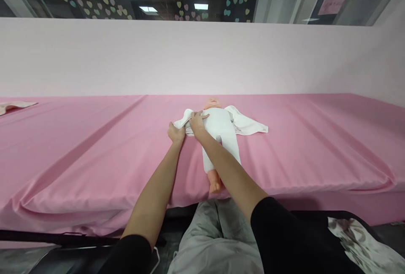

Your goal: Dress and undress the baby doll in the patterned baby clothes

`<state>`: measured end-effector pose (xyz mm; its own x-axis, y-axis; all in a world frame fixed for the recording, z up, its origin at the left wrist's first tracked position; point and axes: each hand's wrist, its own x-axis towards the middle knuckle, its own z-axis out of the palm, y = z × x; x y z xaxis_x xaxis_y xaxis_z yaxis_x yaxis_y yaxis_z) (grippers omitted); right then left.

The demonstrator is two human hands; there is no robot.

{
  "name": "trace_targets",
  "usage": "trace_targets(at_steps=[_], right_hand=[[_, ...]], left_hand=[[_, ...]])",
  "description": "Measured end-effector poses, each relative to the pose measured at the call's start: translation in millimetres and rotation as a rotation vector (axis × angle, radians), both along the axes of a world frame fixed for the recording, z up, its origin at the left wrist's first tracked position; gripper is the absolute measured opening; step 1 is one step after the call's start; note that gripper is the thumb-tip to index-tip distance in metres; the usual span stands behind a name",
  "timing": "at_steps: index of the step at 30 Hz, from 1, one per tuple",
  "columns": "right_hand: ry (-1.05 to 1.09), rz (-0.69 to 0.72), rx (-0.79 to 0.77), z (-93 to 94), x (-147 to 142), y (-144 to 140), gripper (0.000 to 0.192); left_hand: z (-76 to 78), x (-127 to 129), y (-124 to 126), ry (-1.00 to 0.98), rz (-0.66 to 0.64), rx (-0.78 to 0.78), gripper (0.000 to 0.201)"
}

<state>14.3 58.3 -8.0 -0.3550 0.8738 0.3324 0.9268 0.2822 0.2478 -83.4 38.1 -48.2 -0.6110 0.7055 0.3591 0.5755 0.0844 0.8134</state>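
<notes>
A baby doll (221,132) in a white garment lies on its back on the pink sheet (95,147), head away from me, one bare foot near the front edge. My left hand (176,132) grips the left flap of the white cloth (185,119) beside the doll. My right hand (198,122) reaches across the doll's chest and pinches the same flap near its shoulder. The right flap of the white cloth (247,124) lies spread flat on the sheet.
The pink-covered surface stretches wide to both sides, with folds at its left front. A pale cloth (14,106) lies at the far left edge. A light pink wall (202,55) rises behind. My knees in grey trousers (215,240) are below the front edge.
</notes>
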Motion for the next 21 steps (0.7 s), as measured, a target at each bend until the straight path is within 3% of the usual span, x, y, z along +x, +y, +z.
trace_targets(at_steps=[2, 4, 15, 21], right_hand=[[0.003, 0.057, -0.006, -0.1, 3, 1, 0.044], [0.018, 0.080, -0.016, -0.4, 5, 2, 0.040], [0.186, 0.093, 0.018, 0.5, 13, 4, 0.030], [0.342, 0.138, -0.034, 3.5, 21, 11, 0.041]], left_hand=[[-0.7, 0, -1, -0.007, -0.017, 0.015, 0.035], [-1.1, 0, -2, -0.033, -0.049, 0.029, 0.027], [-8.4, -6, 8, -0.270, -0.073, 0.076, 0.040], [-15.5, -6, 16, -0.404, -0.073, 0.092, 0.045]])
